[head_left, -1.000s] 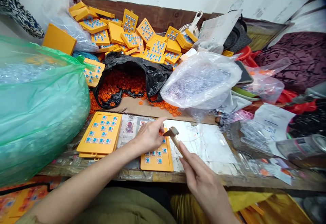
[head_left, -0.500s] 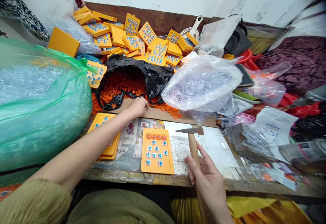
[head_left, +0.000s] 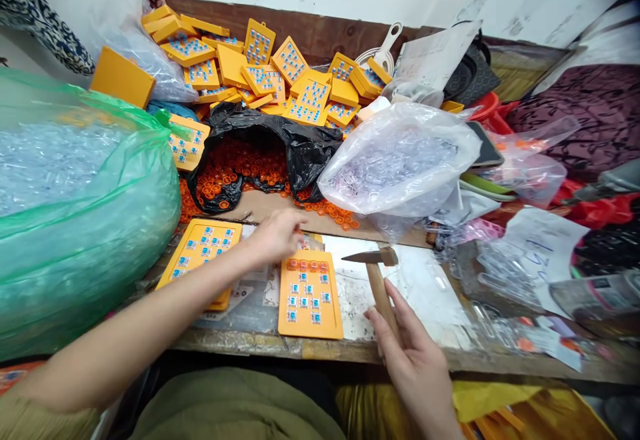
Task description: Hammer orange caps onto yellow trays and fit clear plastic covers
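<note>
My right hand (head_left: 417,353) is wrapped round the wooden handle of a hammer (head_left: 383,293), whose dark metal head lies level above the table, right of a yellow plate. That yellow plate (head_left: 310,323) lies flat, with a row of orange rings (head_left: 307,266) along its top and several blue-centred clear pieces below. My left hand (head_left: 279,235), blurred, hovers just beyond the plate's upper left corner with its fingers pinched together; whatever is between the fingertips is too small and smeared to make out. Under my left forearm is a stack of similar plates (head_left: 200,243).
A black bag (head_left: 310,140) spills orange rings (head_left: 340,217) onto cardboard. Beside it a white bag (head_left: 400,160) holds clear plastic pieces, and a bulging green bag (head_left: 90,253) fills the left. More yellow plates (head_left: 260,80) are heaped by the wall. A phone (head_left: 485,147) lies at right.
My left hand has come back from the spilled orange rings toward the yellow plate, uncovering more of the stacked plates. My right hand and the hammer have barely moved.
</note>
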`<state>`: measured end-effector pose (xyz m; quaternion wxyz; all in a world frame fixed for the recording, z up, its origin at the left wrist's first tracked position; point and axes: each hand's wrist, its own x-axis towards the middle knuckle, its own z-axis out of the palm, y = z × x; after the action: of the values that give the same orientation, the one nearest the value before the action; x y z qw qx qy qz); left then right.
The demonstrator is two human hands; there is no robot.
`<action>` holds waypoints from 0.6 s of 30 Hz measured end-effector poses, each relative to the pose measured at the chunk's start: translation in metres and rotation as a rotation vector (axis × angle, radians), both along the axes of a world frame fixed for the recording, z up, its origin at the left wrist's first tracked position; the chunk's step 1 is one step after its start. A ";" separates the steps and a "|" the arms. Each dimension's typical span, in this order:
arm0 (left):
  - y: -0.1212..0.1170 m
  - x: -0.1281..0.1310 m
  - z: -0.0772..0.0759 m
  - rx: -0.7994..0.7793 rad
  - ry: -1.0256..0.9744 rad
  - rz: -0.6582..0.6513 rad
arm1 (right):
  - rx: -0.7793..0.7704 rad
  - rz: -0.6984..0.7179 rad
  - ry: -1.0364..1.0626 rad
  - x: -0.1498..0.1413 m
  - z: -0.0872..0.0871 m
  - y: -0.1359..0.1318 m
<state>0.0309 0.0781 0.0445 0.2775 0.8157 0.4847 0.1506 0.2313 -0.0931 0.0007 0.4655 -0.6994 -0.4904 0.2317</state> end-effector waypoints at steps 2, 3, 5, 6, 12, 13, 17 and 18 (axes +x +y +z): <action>-0.031 0.008 -0.001 0.058 -0.086 -0.078 | 0.049 0.078 -0.161 0.001 0.004 -0.004; -0.044 0.011 -0.003 0.083 -0.124 -0.119 | 0.077 0.122 -0.217 0.001 0.006 -0.006; -0.061 0.016 -0.012 0.121 -0.177 -0.177 | 0.136 0.191 -0.295 0.000 0.012 -0.010; -0.066 0.018 -0.017 0.130 -0.189 -0.189 | 0.153 0.212 -0.326 0.000 0.015 -0.012; -0.066 0.020 -0.037 0.171 -0.273 -0.141 | 0.139 0.300 -0.462 0.002 0.021 -0.017; -0.066 0.020 -0.038 0.169 -0.283 -0.126 | 0.126 0.320 -0.475 0.002 0.021 -0.017; -0.068 0.023 -0.042 0.151 -0.326 -0.084 | 0.205 0.268 -0.448 -0.003 0.021 -0.018; -0.069 0.023 -0.043 0.147 -0.330 -0.077 | 0.219 0.263 -0.437 -0.004 0.020 -0.018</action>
<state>0.0537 0.0088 0.0015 0.2985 0.8158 0.3888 0.3069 0.2272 -0.1110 0.0211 0.3876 -0.6086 -0.6879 0.0793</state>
